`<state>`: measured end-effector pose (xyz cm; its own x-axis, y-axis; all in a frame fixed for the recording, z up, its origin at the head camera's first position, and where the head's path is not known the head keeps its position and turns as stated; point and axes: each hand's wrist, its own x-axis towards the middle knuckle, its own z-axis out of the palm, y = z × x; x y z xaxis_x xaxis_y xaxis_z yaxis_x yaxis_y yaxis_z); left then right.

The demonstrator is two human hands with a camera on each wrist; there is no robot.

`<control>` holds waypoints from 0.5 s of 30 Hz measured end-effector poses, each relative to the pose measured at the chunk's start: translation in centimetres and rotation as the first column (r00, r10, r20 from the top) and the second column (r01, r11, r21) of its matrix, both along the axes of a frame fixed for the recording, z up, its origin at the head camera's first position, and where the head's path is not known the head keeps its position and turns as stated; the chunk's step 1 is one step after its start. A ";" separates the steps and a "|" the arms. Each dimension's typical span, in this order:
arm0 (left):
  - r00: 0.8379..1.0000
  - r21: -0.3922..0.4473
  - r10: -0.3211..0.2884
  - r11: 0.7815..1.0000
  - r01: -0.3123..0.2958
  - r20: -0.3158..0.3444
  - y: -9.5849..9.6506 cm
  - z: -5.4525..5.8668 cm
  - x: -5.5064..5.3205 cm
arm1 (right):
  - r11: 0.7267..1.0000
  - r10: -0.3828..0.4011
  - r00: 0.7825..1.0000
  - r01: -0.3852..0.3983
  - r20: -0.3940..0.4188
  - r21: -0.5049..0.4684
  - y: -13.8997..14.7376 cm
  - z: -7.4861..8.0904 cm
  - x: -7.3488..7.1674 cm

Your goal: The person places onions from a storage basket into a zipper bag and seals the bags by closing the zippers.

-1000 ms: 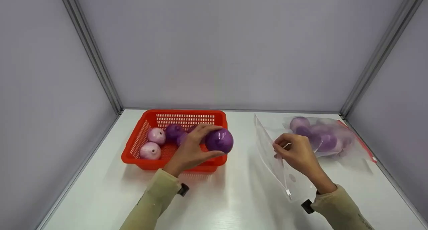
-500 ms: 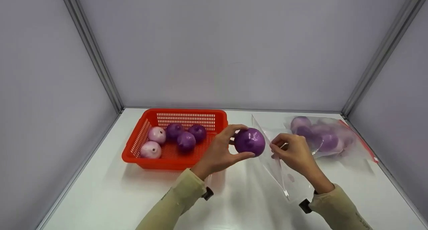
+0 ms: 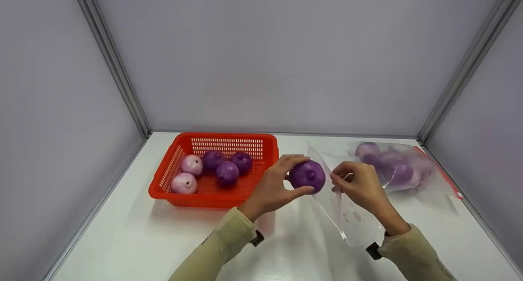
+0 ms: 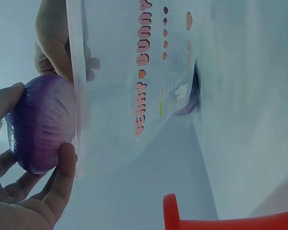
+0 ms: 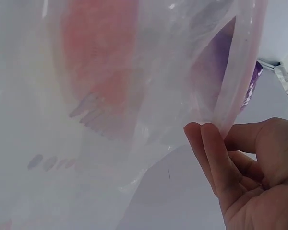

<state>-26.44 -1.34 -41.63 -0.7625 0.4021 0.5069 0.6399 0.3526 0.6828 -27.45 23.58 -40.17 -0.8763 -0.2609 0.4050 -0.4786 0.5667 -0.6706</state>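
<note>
A glossy purple onion point(image 3: 307, 177) is gripped between the thumb and fingers of my left hand point(image 3: 269, 191), right at the mouth of a clear zip bag point(image 3: 359, 226). My right hand point(image 3: 361, 185) pinches the bag's top edge between thumb and fingertips and keeps it upright. Seen from the left wrist, the onion point(image 4: 41, 124) overlaps the bag's rim, and the bag point(image 4: 110, 115) carries printed red lettering. In the right wrist view, purple shows through the parted mouth beyond the pinching fingers point(image 5: 213, 153).
To the left stands a red plastic basket point(image 3: 204, 200) with several onions, some dark purple point(image 3: 227, 173) and some pale point(image 3: 184, 183). At the back right lies another clear bag point(image 3: 437, 191) with a red zip strip and several onions inside. Pale walls point(image 3: 261, 60) enclose the white table point(image 3: 122, 240).
My left hand has carried the onion rightward from over the basket to the bag's mouth, then turned it slightly. My right hand keeps its pinch; the bag's lower zip end has swung a little left.
</note>
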 end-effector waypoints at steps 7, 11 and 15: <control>0.999 -0.035 0.049 0.998 -0.048 0.019 0.1 0.0 0.0 | 1.000 0.002 1.000 -0.002 -0.020 -0.009 -0.1 0.3 0.1; 0.997 -0.043 0.069 0.997 -0.068 0.022 0.1 -0.2 0.1 | 1.000 0.001 1.000 -0.001 -0.025 -0.020 -0.3 0.4 0.1; 0.997 -0.050 0.077 0.996 -0.076 0.012 0.2 -0.4 0.1 | 0.999 -0.001 1.000 0.000 -0.014 -0.033 -0.4 0.6 0.2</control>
